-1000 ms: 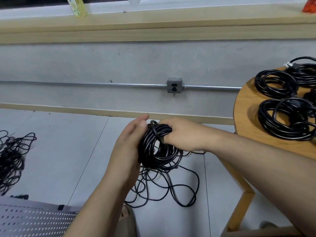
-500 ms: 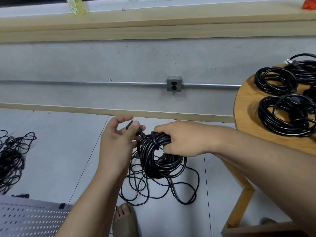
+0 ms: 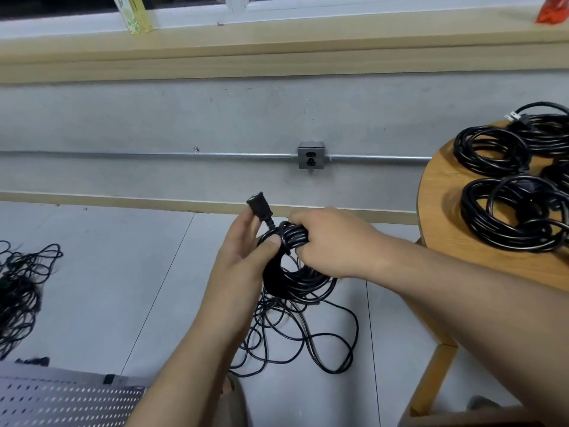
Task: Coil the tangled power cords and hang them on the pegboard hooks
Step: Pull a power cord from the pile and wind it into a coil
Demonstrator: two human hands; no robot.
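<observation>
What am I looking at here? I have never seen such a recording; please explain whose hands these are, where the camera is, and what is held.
There is no machine here: a person works with bare hands, and one camera worn on the head looks forward and down. The right hand grips a coiled black cord; the left hand pinches its free end near the plug. Loose loops lie on the floor below. On the round wooden table at right lie finished coils. A tangled heap lies on the floor at left, a pegboard at bottom left.

Black cord coil (image 3: 295, 272), tan round table (image 3: 437, 217), grey perforated pegboard (image 3: 61, 399).
</observation>
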